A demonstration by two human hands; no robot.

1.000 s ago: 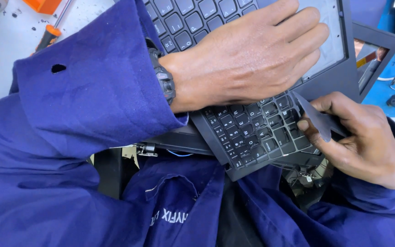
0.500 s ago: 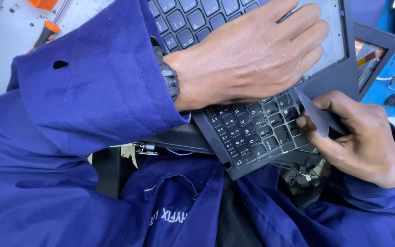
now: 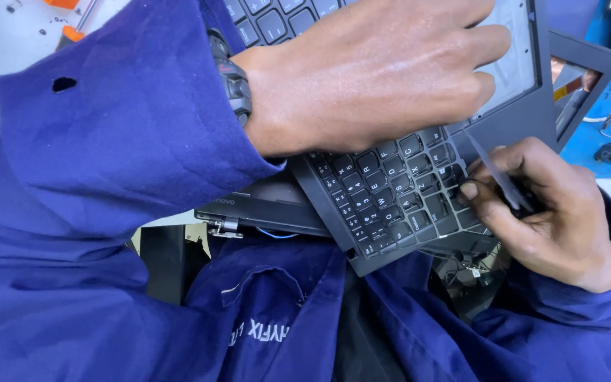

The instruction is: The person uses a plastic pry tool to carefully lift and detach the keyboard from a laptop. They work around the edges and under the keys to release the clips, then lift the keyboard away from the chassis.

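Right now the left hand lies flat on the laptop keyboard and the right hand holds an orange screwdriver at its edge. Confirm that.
Not quite: the head view shows the right hand holding a thin dark pry tool, not an orange screwdriver. The left hand does lie on the keyboard.

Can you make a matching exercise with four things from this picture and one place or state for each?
Things:
1. left hand
2. right hand
3. pry tool
4. watch

Places or states:
A. pinched between fingers
B. lies flat on the keyboard
C. on the wrist, at the sleeve edge
D. holds a thin grey blade

Pairs: 1-B, 2-D, 3-A, 4-C
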